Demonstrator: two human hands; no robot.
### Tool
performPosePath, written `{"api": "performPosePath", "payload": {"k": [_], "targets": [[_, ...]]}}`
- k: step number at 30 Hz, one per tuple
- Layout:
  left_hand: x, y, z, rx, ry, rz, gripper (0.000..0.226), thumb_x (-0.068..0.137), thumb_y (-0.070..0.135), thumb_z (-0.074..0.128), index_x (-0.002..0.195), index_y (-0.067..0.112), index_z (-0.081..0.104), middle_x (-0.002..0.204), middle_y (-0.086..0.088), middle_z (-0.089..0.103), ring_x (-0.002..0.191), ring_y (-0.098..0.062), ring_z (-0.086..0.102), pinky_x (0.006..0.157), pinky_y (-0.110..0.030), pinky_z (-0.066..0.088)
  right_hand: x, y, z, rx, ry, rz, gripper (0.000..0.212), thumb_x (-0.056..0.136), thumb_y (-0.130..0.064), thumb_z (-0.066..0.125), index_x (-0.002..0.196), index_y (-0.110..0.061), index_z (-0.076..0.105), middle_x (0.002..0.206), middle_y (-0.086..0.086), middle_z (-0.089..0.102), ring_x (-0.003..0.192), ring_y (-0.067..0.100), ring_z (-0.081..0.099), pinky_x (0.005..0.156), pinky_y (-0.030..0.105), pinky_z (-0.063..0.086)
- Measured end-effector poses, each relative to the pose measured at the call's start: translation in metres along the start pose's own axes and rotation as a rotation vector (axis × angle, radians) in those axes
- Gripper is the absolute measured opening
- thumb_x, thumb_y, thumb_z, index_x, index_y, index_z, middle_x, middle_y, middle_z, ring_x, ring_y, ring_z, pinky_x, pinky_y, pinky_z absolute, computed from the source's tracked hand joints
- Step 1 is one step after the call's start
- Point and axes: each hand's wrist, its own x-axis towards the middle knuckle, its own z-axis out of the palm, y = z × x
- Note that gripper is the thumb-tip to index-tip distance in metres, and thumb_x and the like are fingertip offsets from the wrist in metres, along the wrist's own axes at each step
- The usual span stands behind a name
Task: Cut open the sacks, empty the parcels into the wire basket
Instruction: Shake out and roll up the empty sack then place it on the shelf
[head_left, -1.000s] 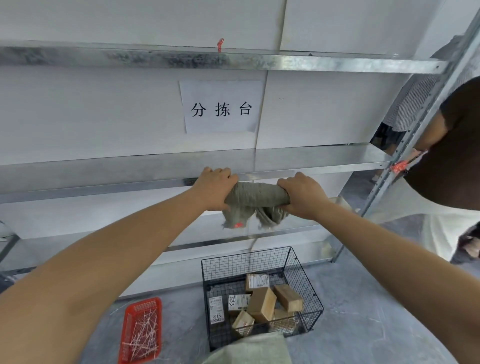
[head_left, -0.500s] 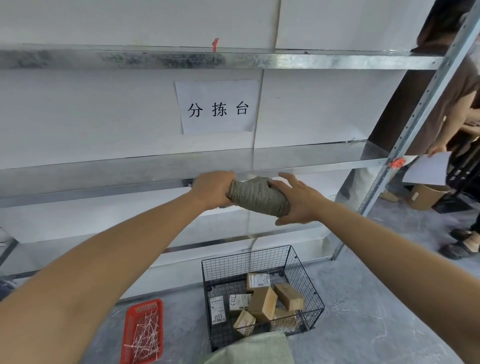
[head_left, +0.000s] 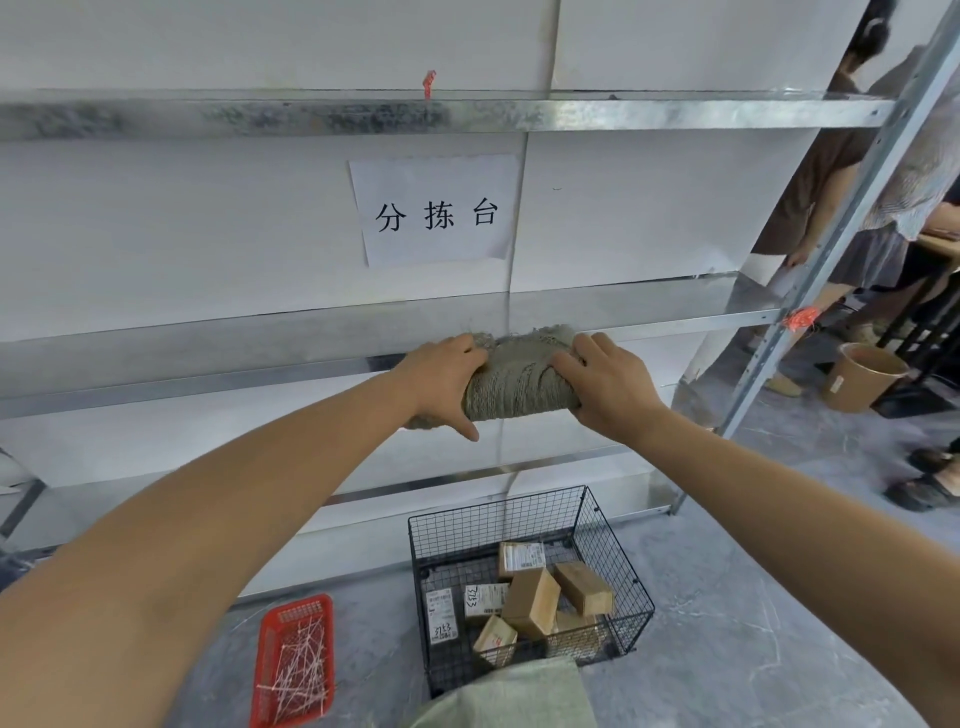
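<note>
Rolled sack (head_left: 519, 387), grey-green woven, is held up at the front edge of the middle metal shelf (head_left: 208, 340), between both hands. The left grip (head_left: 447, 382) is wrapped round the roll's left end, fingers curled over the top, thumb stretched out beneath. The right grip (head_left: 608, 387) is pressed against the right end, fingers laid fairly flat over the roll; its thumb is not seen.

Wire basket (head_left: 488, 525), black mesh, is set on the grey floor below, just in front of the shelving. Brown cardboard parcels (head_left: 530, 600) are piled in it, several with white labels.

A red plastic tray (head_left: 298, 605) is placed on the floor left of the basket, apart from it; white cut ties (head_left: 301, 667) are heaped inside. A second sack (head_left: 511, 693) is seen at the bottom edge, overlapping the basket's near side. A paper sign (head_left: 436, 210) is stuck on the white wall. A brown bucket (head_left: 862, 376) is standing at far right, contents not visible.
</note>
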Motion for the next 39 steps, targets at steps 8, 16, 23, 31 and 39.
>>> {"api": "performPosePath", "payload": {"k": [8,16,23,31,39], "targets": [[0.003,0.017,0.004,-0.007,0.078,-0.065,0.061,0.075,0.034,0.072,0.117,0.008,0.035,0.094,-0.009,0.06,0.077,-0.023,0.055,0.064,-0.034,0.044,-0.005,0.002,-0.009,0.01,-0.336,-0.084,0.08,0.05,-0.043,0.086,0.112,-0.005,0.053,0.133,0.019,0.047,0.122,0.038,0.049,0.097,0.046,0.045],[0.003,0.009,0.018,0.156,0.301,0.001,0.042,0.086,0.021,0.058,0.125,0.013,0.047,0.122,-0.009,0.053,0.11,-0.025,0.053,0.087,-0.035,0.04,0.014,-0.003,-0.026,0.577,-0.776,0.305,0.102,0.066,-0.04,0.081,0.141,-0.01,0.018,0.13,0.014,0.052,0.11,0.029,0.054,0.093,0.033,0.043],[-0.002,0.013,0.023,0.182,0.383,0.032,0.041,0.06,0.008,0.081,0.097,0.007,0.064,0.092,-0.013,0.065,0.077,-0.03,0.064,0.066,-0.035,0.049,0.017,0.0,-0.025,0.655,-0.964,0.333,0.047,0.07,-0.035,0.079,0.106,-0.01,0.061,0.098,0.002,0.064,0.089,0.019,0.059,0.078,0.026,0.046],[0.007,0.022,0.017,0.18,0.245,0.057,0.073,0.08,0.046,0.063,0.137,0.012,0.033,0.143,-0.006,0.036,0.13,-0.024,0.036,0.107,-0.037,0.026,-0.001,0.004,-0.019,0.095,-0.485,0.238,0.043,0.081,-0.033,0.06,0.118,-0.016,0.046,0.106,0.004,0.06,0.095,0.027,0.06,0.069,0.031,0.039],[0.028,0.041,0.011,0.104,0.149,0.157,0.054,0.082,0.034,0.061,0.124,0.008,0.039,0.124,-0.01,0.053,0.113,-0.026,0.049,0.08,-0.036,0.046,-0.039,0.014,-0.017,0.093,-0.324,0.281,0.057,0.073,-0.02,0.068,0.126,-0.008,0.048,0.106,0.014,0.059,0.091,0.036,0.06,0.067,0.039,0.046]]}}
